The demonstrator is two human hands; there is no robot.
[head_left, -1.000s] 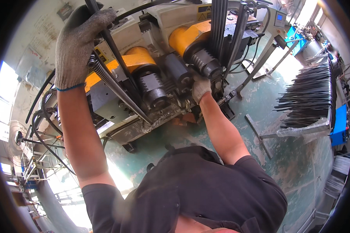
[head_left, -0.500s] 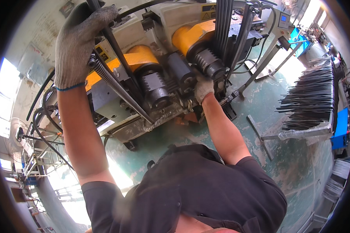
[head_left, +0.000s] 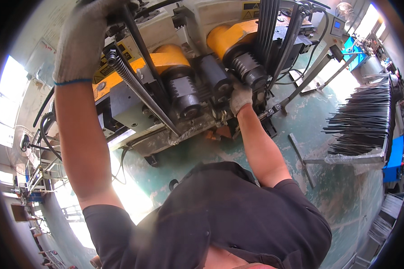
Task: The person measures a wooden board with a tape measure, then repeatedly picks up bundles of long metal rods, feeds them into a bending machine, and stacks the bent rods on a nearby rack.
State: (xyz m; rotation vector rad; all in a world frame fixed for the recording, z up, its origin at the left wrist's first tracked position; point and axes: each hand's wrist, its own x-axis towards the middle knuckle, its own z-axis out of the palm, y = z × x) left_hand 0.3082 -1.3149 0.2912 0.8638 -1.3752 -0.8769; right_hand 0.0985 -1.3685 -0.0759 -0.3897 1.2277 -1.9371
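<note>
My left hand (head_left: 83, 42), in a pale knitted glove with a blue cuff edge, is raised at the upper left beside a long dark metal bar (head_left: 141, 54). Its fingers are smeared and partly cut off by the top edge, so its grip cannot be made out. Below it slants a coil spring on a rod (head_left: 132, 83). My right hand (head_left: 241, 99), also gloved, reaches into the machine beside a dark cylinder (head_left: 215, 76), below the right ridged roller (head_left: 248, 69). Those fingers look curled, but what they hold is hidden. A left ridged roller (head_left: 183, 93) sits under a yellow arm (head_left: 166, 58).
Several upright dark bars (head_left: 268, 31) stand by a second spring (head_left: 289, 38). A rack of thin dark rods (head_left: 361, 121) is at the right, its metal leg (head_left: 303, 159) on the green floor (head_left: 274, 215). Cables (head_left: 45, 130) hang at the left; a control box (head_left: 338, 27) stands far right.
My left hand has moved up and left, its fingertips now partly out of view. My right hand stays at the same spot on the machine. The whole view has shifted slightly.
</note>
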